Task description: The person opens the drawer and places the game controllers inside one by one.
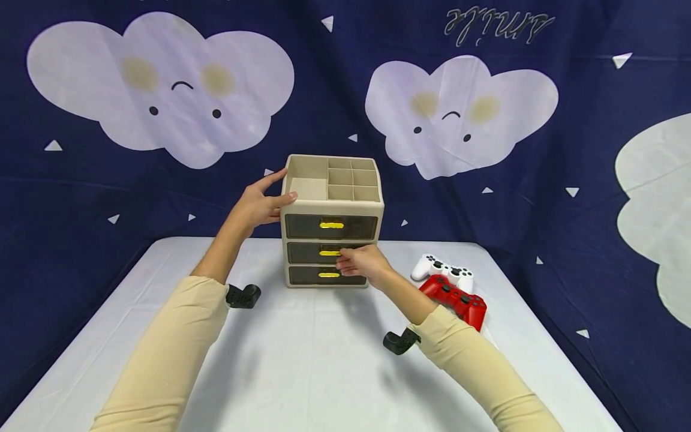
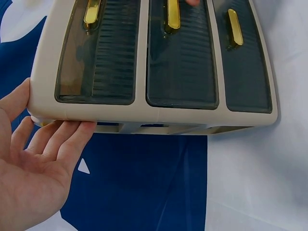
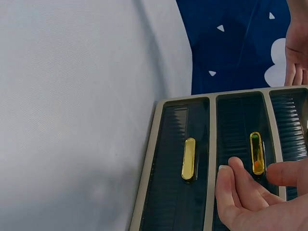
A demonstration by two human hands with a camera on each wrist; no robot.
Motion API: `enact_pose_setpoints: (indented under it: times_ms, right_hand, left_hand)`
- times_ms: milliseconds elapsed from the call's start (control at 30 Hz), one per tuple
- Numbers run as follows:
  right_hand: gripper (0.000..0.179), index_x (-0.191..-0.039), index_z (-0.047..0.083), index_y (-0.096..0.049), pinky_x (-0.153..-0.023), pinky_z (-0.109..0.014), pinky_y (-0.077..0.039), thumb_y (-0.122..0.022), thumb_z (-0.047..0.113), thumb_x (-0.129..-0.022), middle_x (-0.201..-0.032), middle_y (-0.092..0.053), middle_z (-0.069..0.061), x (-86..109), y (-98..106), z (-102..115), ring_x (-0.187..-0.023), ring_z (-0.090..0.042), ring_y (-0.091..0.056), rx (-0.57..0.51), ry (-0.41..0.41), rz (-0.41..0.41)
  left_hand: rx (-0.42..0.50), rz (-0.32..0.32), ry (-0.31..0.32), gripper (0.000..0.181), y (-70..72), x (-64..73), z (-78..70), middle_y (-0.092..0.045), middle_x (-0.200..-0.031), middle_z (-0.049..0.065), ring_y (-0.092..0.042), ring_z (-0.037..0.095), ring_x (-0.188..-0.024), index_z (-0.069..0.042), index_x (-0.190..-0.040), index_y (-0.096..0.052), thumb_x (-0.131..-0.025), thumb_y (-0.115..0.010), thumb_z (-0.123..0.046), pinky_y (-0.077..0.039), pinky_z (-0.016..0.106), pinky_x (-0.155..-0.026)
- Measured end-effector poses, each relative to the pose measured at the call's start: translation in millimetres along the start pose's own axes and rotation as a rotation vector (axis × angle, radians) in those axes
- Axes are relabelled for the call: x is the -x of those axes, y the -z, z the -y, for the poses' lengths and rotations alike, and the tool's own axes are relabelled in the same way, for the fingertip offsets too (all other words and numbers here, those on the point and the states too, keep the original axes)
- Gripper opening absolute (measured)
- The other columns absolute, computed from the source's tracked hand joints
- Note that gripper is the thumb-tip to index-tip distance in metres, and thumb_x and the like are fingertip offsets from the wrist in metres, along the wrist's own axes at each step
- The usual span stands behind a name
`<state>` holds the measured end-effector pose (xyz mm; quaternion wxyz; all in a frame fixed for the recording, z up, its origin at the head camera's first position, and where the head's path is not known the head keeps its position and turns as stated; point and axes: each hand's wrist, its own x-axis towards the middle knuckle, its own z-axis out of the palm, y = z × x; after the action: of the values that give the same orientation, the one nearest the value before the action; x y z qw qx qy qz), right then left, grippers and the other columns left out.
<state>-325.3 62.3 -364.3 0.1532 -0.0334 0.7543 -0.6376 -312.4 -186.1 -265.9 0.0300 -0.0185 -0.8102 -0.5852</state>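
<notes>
A cream desktop drawer organizer (image 1: 333, 208) stands upright at the back of the table, its three dark see-through drawers pushed in. My left hand (image 1: 261, 207) holds its upper left corner, the thumb over the top rim and the other fingers along the side, as the left wrist view (image 2: 43, 159) also shows. In front of the middle drawer (image 1: 302, 253) is my right hand (image 1: 364, 263). Its thumb and fingers stand apart on either side of the yellow handle (image 3: 257, 153); contact with it is not clear. Yellow handles also mark the top drawer (image 1: 358, 227) and bottom drawer (image 1: 302, 276).
Right of the organizer, a white game controller (image 1: 442, 271) lies behind a red game controller (image 1: 459, 303), close to my right forearm. The organizer's top has open compartments (image 1: 340, 177). A white cloth covers the table (image 1: 302, 360); a dark blue cloud-print curtain (image 1: 335, 78) hangs behind.
</notes>
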Motion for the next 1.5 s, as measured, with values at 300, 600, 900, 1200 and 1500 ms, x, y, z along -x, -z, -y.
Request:
enact_pose_setpoints:
  times_ms: [300, 600, 900, 1200, 1500]
  right_hand:
    - [0.031, -0.117, -0.016, -0.066, -0.078, -0.032, -0.063, -0.058, 0.01, -0.102, -0.083, -0.075, -0.01, -1.1, -7, 0, -0.073, -0.015, -0.072, -0.048, 0.033, -0.019]
    - [0.029, -0.11, -0.018, -0.069, -0.074, -0.031, -0.063, -0.059, 0.007, -0.1, -0.085, -0.076, -0.013, -1.1, -9, -3, -0.074, -0.017, -0.073, -0.022, 0.086, -0.046]
    - [0.028, -0.107, -0.014, -0.072, -0.074, -0.03, -0.062, -0.061, 0.01, -0.1, -0.078, -0.074, -0.005, 2.5, -5, -4, -0.069, -0.012, -0.071, 0.04, 0.07, -0.032]
    - [0.027, -0.109, -0.015, -0.071, -0.075, -0.032, -0.063, -0.061, 0.008, -0.101, -0.081, -0.075, -0.008, 12.7, -2, -2, -0.072, -0.015, -0.072, 0.06, 0.072, 0.009]
    - [0.026, -0.104, -0.013, -0.074, -0.076, -0.033, -0.063, -0.062, 0.01, -0.1, -0.083, -0.077, -0.012, 21.2, 2, -3, -0.073, -0.015, -0.073, 0.101, 0.07, 0.06]
  left_hand:
    - [-0.005, 0.002, 0.004, 0.077, -1.0, 0.7, -0.1, -0.033, -0.162, 0.018, -0.058, 0.039, -0.13, -0.039, -0.161, -0.024, -0.099, -0.069, -0.029, -0.048, 0.051, -0.108]
    - [-0.017, -0.003, -0.003, 0.076, -1.8, 0.4, -0.6, -0.036, -0.161, 0.019, -0.058, 0.039, -0.131, -0.04, -0.161, -0.025, -0.099, -0.068, -0.032, -0.048, 0.051, -0.108]
    - [-0.019, 0.01, -0.004, 0.076, -0.8, 0.9, -1.9, -0.039, -0.159, 0.02, -0.058, 0.039, -0.131, -0.04, -0.161, -0.024, -0.099, -0.068, -0.03, -0.047, 0.051, -0.109]
    - [-0.026, 0.01, -0.001, 0.077, -0.7, -1.1, -0.9, -0.038, -0.159, 0.02, -0.058, 0.039, -0.131, -0.039, -0.161, -0.024, -0.099, -0.068, -0.031, -0.048, 0.051, -0.109]
    - [-0.016, 0.007, 0.004, 0.076, 0.2, -3.4, 0.7, -0.036, -0.161, 0.018, -0.059, 0.038, -0.13, -0.04, -0.161, -0.024, -0.1, -0.068, -0.03, -0.049, 0.05, -0.108]
